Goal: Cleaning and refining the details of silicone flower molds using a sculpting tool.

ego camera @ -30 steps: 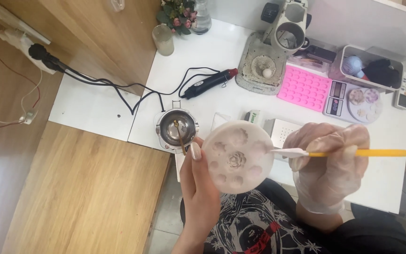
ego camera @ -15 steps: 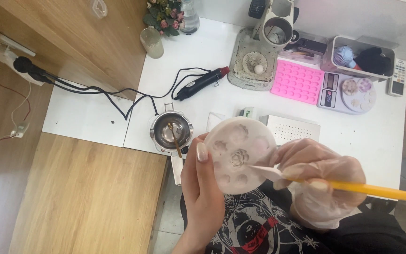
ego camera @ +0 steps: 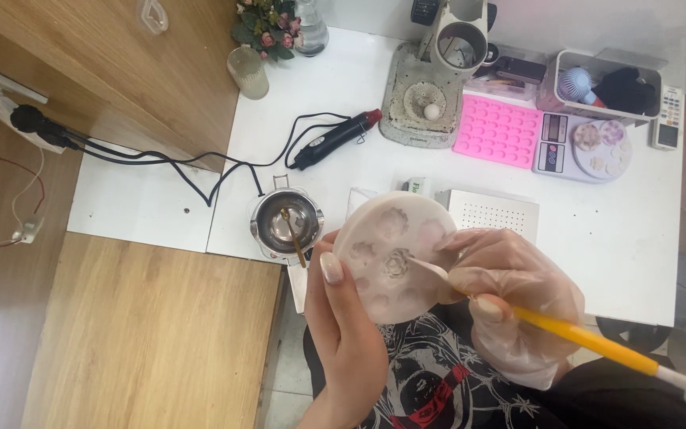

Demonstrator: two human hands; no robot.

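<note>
My left hand [ego camera: 341,318] holds a round pale pink mould [ego camera: 395,254] with several flower-shaped hollows, its thumb pressed on the left rim. In a clear plastic glove, my right hand [ego camera: 514,306] grips a yellow-handled tool [ego camera: 589,342] with a white tip. That tip rests in the middle flower hollow of the mould. Both hands are above my lap, just in front of the white table's near edge.
On the white table [ego camera: 597,246] stand a small metal melting pot [ego camera: 287,222] with a spoon, a black heat gun [ego camera: 335,139] with a cord, a pink silicone mould tray [ego camera: 498,131], a small scale [ego camera: 585,147], a white perforated box [ego camera: 490,214] and a press stand [ego camera: 430,87].
My right hand has turned the tool from lying sideways over the mould to pointing its tip into the middle hollow. The mould has tilted and shifted slightly towards me.
</note>
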